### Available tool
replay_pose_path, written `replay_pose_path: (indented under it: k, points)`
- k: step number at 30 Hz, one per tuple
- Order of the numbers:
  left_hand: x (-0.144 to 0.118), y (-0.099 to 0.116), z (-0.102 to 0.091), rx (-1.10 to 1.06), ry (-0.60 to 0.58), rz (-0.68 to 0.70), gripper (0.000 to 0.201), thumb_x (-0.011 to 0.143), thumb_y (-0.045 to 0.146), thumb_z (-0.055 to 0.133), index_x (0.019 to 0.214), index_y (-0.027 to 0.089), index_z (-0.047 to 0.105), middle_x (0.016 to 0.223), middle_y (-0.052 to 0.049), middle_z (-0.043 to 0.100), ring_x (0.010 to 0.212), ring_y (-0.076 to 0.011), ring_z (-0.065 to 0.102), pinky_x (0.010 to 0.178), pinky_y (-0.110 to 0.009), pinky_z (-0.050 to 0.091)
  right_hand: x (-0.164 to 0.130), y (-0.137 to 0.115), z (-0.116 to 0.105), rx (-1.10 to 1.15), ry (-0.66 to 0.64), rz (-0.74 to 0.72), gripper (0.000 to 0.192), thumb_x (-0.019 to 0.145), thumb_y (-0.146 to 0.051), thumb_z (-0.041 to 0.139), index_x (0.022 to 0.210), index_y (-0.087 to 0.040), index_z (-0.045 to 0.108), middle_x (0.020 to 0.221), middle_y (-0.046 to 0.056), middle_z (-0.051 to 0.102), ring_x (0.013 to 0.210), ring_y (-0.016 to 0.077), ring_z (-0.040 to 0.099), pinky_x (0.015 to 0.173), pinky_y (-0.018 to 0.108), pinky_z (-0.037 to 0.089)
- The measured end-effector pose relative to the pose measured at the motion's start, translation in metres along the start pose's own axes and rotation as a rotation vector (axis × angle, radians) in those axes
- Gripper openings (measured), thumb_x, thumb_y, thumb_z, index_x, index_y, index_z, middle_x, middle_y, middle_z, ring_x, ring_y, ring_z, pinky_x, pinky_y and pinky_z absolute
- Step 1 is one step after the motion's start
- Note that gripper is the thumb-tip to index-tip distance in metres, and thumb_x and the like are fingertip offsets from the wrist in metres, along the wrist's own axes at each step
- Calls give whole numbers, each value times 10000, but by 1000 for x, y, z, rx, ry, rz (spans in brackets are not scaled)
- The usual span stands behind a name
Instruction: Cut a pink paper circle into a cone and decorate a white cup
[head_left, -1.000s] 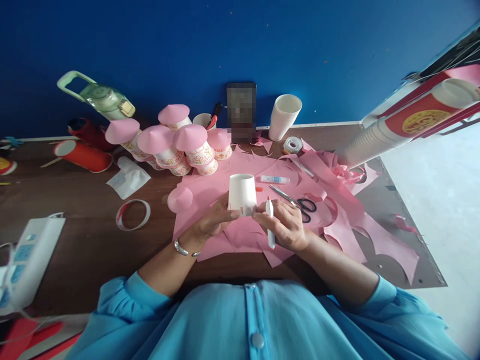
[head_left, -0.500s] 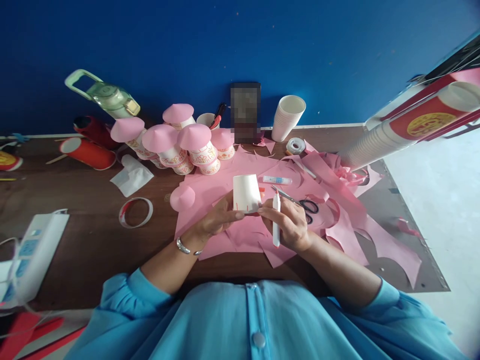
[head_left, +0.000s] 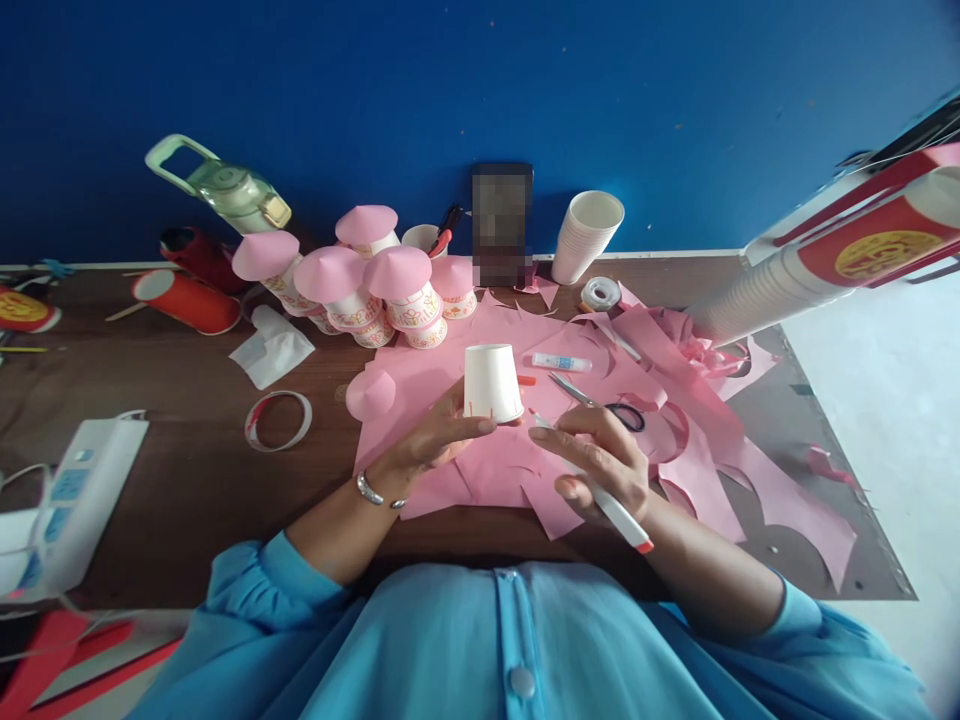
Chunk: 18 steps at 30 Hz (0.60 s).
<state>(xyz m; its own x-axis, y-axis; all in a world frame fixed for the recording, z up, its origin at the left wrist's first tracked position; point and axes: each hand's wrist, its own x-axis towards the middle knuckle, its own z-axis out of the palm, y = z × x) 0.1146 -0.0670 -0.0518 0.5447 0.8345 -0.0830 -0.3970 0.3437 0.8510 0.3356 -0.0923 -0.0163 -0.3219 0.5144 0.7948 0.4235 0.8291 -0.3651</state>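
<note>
In my left hand (head_left: pixel 442 432) is a white paper cup (head_left: pixel 491 380), held upside down near its wide rim. Short red strokes mark the cup just above that rim. My right hand (head_left: pixel 604 462) grips a white marker (head_left: pixel 619 515) with a red end, its tip pointing toward the cup but apart from it. Pink paper sheets (head_left: pixel 487 475) lie beneath both hands. Scissors (head_left: pixel 592 400) and a glue stick (head_left: pixel 561 362) rest on the paper beyond my right hand. A small pink paper cone (head_left: pixel 371 394) lies left of the cup.
Decorated cups with pink cone roofs (head_left: pixel 401 285) stand at the back left, near a green bottle (head_left: pixel 240 195). Stacked white cups (head_left: pixel 589 235) and a phone (head_left: pixel 502 225) are by the wall. A tape roll (head_left: pixel 279 420) and power strip (head_left: pixel 82 500) lie left.
My right hand has drawn back from the cup, right and nearer to me, and the marker has swung from upright to slanted. The cup has turned slightly in my left hand.
</note>
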Motion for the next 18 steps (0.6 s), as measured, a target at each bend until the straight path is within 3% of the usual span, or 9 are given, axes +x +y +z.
replay_pose_path:
  k: [4,8,14,18]
  points:
    - [3,-5,-5,29,-45,51,476,866,308,823,1326,267,709,1297,-97,743,1147,-271,694,988,-391,543,7,-4,-1,95,9,29,238,1031,-233,584,1257,-169,620,851,63,708,717,186,705,610,297,608]
    - [2,-4,-5,93,-4,24,530,805,329,878,1302,252,713,1215,-88,757,1126,-271,673,940,-367,532,10,-5,1,86,36,42,179,949,-151,650,1125,-181,636,795,48,721,687,193,728,580,292,614]
    - [-1,-2,-5,190,117,-50,668,679,370,967,1271,238,685,1150,-77,720,1023,-240,637,856,-347,512,11,-5,4,107,44,5,162,891,-62,630,1013,-168,629,731,37,691,627,169,706,546,258,598]
    - [-1,-4,-6,212,119,-76,672,674,396,970,1245,228,658,1084,-60,693,963,-217,609,826,-343,497,11,-6,4,86,30,10,170,875,-45,627,991,-169,625,717,36,690,609,160,698,539,250,587]
